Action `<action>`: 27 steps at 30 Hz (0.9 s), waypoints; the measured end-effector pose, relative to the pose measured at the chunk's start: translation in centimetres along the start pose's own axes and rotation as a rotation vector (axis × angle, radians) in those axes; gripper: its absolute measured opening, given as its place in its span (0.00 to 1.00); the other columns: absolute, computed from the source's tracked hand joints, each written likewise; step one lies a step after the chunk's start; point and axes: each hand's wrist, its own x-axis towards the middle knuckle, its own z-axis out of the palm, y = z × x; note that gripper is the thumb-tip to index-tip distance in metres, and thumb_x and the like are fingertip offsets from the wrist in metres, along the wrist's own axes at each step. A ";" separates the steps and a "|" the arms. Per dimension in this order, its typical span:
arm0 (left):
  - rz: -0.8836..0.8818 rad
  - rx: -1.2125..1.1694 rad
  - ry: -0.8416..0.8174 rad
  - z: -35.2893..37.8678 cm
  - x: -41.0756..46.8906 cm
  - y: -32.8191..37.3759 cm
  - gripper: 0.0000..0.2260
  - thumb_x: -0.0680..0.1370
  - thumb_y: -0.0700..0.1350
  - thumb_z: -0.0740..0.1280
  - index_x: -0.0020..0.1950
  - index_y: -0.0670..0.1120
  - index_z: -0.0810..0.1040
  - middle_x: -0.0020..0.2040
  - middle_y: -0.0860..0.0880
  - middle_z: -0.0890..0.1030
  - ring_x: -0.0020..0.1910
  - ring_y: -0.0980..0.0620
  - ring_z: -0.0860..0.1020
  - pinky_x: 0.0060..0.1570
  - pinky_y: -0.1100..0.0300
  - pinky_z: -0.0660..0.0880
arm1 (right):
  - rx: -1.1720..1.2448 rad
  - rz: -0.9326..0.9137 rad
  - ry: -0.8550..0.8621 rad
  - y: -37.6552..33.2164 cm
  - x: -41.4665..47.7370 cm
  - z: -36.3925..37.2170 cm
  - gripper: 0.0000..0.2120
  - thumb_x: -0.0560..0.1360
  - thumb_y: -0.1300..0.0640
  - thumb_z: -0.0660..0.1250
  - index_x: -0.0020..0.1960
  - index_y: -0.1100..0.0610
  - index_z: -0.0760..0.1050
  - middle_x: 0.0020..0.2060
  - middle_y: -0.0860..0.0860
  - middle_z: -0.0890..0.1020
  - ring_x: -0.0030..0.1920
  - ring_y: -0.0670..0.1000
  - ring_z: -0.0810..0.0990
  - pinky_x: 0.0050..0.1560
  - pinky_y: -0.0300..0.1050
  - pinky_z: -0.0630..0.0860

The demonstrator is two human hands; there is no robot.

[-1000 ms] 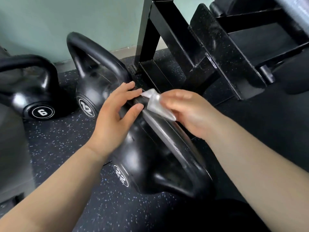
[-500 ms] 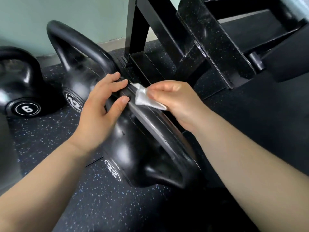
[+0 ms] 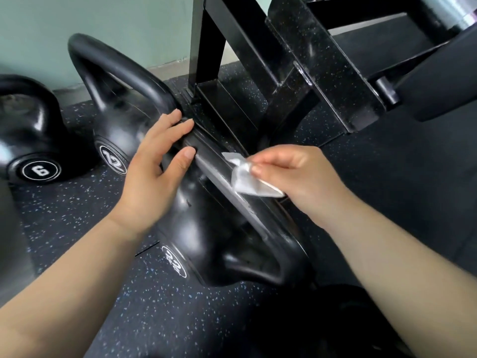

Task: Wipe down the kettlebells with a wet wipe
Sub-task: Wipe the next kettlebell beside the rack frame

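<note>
Kettlebell could roll: left hand, open at 10 o'clock, merely rests there; right hand pinches wipe.

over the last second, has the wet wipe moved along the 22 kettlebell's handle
Yes. The wet wipe in the right hand has slid down the 22 kettlebell handle toward the person, away from the left hand steadying its top.

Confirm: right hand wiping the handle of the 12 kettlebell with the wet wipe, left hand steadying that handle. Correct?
Not quite. The head view shows the right hand pressing the wet wipe on the handle of the 22 kettlebell, not the 12 kettlebell. The left hand steadies that handle.
</note>
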 end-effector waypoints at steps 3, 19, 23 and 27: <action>0.010 0.000 -0.040 -0.5 0.0 0.1 0.18 0.73 0.49 0.62 0.61 0.55 0.65 0.63 0.62 0.64 0.68 0.62 0.60 0.64 0.80 0.53 | -0.023 -0.067 0.067 0.1 -0.9 0.6 0.05 0.70 0.62 0.68 0.41 0.54 0.81 0.37 0.41 0.82 0.42 0.40 0.80 0.45 0.30 0.75; -0.048 -0.518 -0.080 -1.7 -0.1 6.4 0.24 0.68 0.49 0.68 0.63 0.53 0.67 0.53 0.60 0.78 0.53 0.63 0.76 0.53 0.70 0.72 | 0.416 -0.047 -0.060 -5.1 2.8 0.2 0.06 0.73 0.60 0.62 0.41 0.54 0.77 0.30 0.43 0.81 0.35 0.42 0.78 0.39 0.33 0.75; -0.208 -0.540 0.065 -1.9 0.2 5.9 0.06 0.65 0.42 0.71 0.39 0.49 0.76 0.26 0.58 0.79 0.27 0.63 0.74 0.29 0.72 0.71 | 0.300 0.036 -0.115 -4.1 3.8 2.5 0.06 0.73 0.60 0.62 0.43 0.55 0.77 0.37 0.47 0.81 0.42 0.46 0.79 0.45 0.37 0.76; -0.278 -0.340 0.321 -3.7 0.1 4.1 0.11 0.73 0.40 0.66 0.32 0.51 0.73 0.19 0.57 0.74 0.21 0.62 0.69 0.25 0.74 0.65 | 0.106 0.087 -0.075 -2.6 3.8 2.2 0.08 0.74 0.54 0.61 0.51 0.50 0.76 0.50 0.45 0.81 0.53 0.44 0.78 0.57 0.40 0.73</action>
